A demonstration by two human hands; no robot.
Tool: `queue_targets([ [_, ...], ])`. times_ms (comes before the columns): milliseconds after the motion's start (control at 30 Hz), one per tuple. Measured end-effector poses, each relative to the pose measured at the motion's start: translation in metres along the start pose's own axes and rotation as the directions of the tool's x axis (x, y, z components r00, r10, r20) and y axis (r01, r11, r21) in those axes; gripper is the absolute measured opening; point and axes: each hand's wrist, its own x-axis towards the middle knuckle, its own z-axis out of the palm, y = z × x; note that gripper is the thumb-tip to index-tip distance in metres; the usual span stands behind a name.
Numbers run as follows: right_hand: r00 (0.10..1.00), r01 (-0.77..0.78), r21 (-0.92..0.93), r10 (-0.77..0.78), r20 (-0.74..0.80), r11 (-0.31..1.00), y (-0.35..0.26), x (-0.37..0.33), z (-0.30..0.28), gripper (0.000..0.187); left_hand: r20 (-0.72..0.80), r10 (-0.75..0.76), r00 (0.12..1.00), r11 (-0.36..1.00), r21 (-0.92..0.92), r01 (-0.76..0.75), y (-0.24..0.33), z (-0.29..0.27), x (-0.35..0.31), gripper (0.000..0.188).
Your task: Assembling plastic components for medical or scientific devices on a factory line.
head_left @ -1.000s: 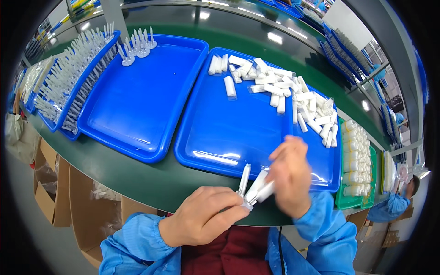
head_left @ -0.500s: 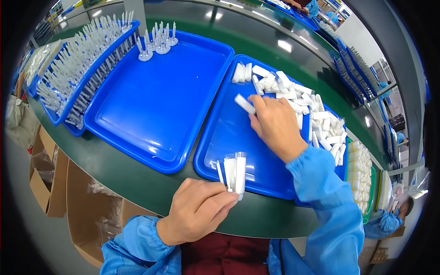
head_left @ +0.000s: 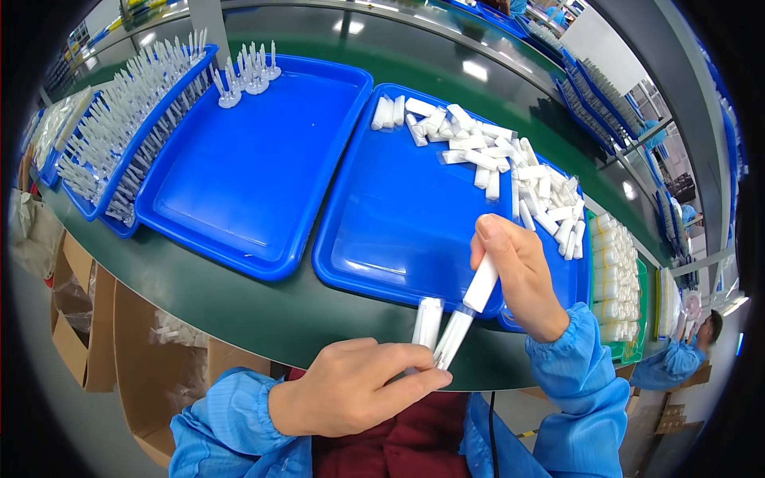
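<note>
My left hand (head_left: 358, 388) pinches the lower ends of a few slim white pieces just in front of the trays. One of them, a white piece in a clear sleeve (head_left: 428, 320), points up; a second sleeved piece (head_left: 453, 341) leans to the right. My right hand (head_left: 522, 275) is closed on a white tube (head_left: 482, 284), its fingertips at the upper end. The tube's lower end meets the clear top of the leaning piece, in line with it. Behind, a blue tray (head_left: 382, 203) carries loose white tubes (head_left: 478, 147) along its far side.
To the left lies another blue tray (head_left: 247, 167), with several spiked white parts (head_left: 253, 73) upright in its far corner. Trays packed with such spiked parts (head_left: 96, 151) stand further left. A green basket of white rolls (head_left: 617, 279) is at right. Open cardboard boxes (head_left: 135, 358) sit below the table edge.
My right hand has come back from the tube pile toward my left hand, bringing a white tube to a leaning sleeved piece. The view has shifted slightly.
</note>
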Motion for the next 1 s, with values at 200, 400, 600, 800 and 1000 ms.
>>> queue_targets([
  [200, 0.994, 0.026, -0.003, -0.025, 0.111, 1.000, 0.001, -0.014, 0.000, 0.047, 0.066, 0.039, 0.997, 0.998, 0.049, -0.042, 0.010, 0.001, 0.005, 0.027],
  [400, 0.933, 0.322, -0.309, -0.355, -0.056, 0.895, 0.005, -0.028, 0.003, 0.031, 0.114, 0.050, 0.992, 0.994, 0.092, -0.060, 0.013, 0.002, 0.005, 0.028],
  [600, 0.827, 0.464, -0.347, -0.539, -0.162, 0.815, 0.002, -0.051, 0.031, 0.016, -0.152, 0.070, 0.986, 0.985, 0.170, -0.044, -0.008, 0.018, -0.002, 0.037],
  [800, 0.865, 0.396, -0.478, -0.494, -0.094, 0.784, 0.020, 0.031, -0.003, 0.022, -0.181, 0.073, 0.981, 0.959, 0.284, -0.019, -0.019, 0.011, -0.004, 0.041],
  [1000, 0.804, 0.061, -0.895, -0.553, -0.218, 0.442, 0.108, 0.138, -0.078, 0.053, -0.108, 0.050, 0.993, 0.935, 0.354, -0.009, -0.027, 0.015, 0.000, 0.036],
])
